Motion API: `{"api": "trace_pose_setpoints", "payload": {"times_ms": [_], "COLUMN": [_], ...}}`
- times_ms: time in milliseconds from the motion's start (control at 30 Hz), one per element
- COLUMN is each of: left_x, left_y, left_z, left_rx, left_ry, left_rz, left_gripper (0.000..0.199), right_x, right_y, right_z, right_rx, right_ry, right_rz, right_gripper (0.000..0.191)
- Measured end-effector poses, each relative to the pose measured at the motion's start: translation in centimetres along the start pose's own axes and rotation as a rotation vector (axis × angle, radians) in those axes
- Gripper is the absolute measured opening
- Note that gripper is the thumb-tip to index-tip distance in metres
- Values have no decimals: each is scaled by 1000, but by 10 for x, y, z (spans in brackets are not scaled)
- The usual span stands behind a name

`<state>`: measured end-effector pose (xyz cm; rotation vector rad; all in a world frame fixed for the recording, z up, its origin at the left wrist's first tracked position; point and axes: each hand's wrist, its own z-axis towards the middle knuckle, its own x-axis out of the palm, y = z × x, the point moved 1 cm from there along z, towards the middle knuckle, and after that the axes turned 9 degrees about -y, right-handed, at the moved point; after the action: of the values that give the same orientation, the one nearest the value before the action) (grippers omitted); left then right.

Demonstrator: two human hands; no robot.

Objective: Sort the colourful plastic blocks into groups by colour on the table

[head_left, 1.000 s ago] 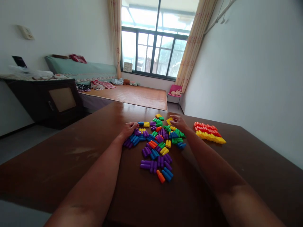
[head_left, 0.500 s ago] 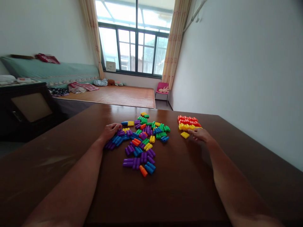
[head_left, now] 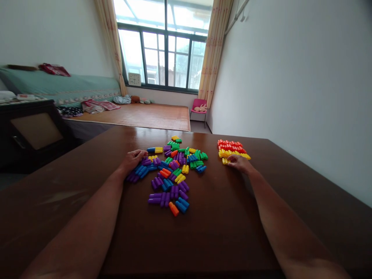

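Rows of red pieces (head_left: 231, 146) and yellow pieces (head_left: 236, 154) lie side by side at the right of the brown table. Just in front of them, my right hand (head_left: 238, 162) has its fingers closed on a small yellow piece (head_left: 224, 161). My left hand (head_left: 134, 159) rests at the left edge of a loose spread of plastic pieces, its fingers drawn together near purple pieces (head_left: 147, 161); what they hold, if anything, is hidden. Green pieces (head_left: 197, 164), blue pieces (head_left: 182, 204) and an orange piece (head_left: 173, 209) are among the spread.
The brown table (head_left: 209, 232) reaches toward a low bed (head_left: 157, 116) under the window. A pink chair (head_left: 198, 104) stands beyond the table's far edge, and a dark cabinet (head_left: 31, 128) is at the left.
My right hand has moved the small yellow piece up against the yellow row and its fingers have closed on it. My left hand has stayed by the spread. The view has shifted slightly.
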<state>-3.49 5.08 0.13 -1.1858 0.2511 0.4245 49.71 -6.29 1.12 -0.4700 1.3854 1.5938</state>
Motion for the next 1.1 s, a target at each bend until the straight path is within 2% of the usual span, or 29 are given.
{"api": "trace_pose_setpoints", "payload": {"times_ms": [100, 200, 267, 333, 400, 467, 533, 667, 733, 867, 1100], "left_x": [1, 1, 2, 3, 5, 7, 8, 8, 7, 10, 11], "left_y": [-3, -4, -2, 2, 7, 12, 13, 7, 6, 9, 8], "left_z": [-1, -2, -1, 0, 2, 4, 4, 1, 0, 1, -2], "left_rx": [-7, 3, 13, 22, 30, 32, 30, 50, 60, 49, 21], "left_ry": [-11, -20, -20, -20, -23, -29, -36, -41, -48, -56, -66], "left_rz": [-13, -17, -19, -26, -38, -56, -69, -46, -7, 5, 55], "left_gripper": [59, 58, 56, 55, 54, 53, 53, 49, 46, 43, 39], "right_x": [0, 2, 11, 28, 49, 70, 87, 112, 122, 146, 193], "right_y": [0, 18, 43, 75, 104, 126, 138, 150, 160, 193, 234], "right_z": [3, 0, -4, -8, -6, 5, 23, 60, 75, 100, 147], "right_rx": [-19, -86, -182, -308, -444, -520, -501, -372, -365, -446, -428], "right_ry": [-76, -156, -171, -123, -66, -48, -43, 43, 49, 20, 114], "right_rz": [-42, -41, 8, 37, 1, -93, -206, -373, -373, -288, -263], "right_gripper": [25, 26, 25, 25, 23, 25, 29, 27, 26, 28, 43]}}
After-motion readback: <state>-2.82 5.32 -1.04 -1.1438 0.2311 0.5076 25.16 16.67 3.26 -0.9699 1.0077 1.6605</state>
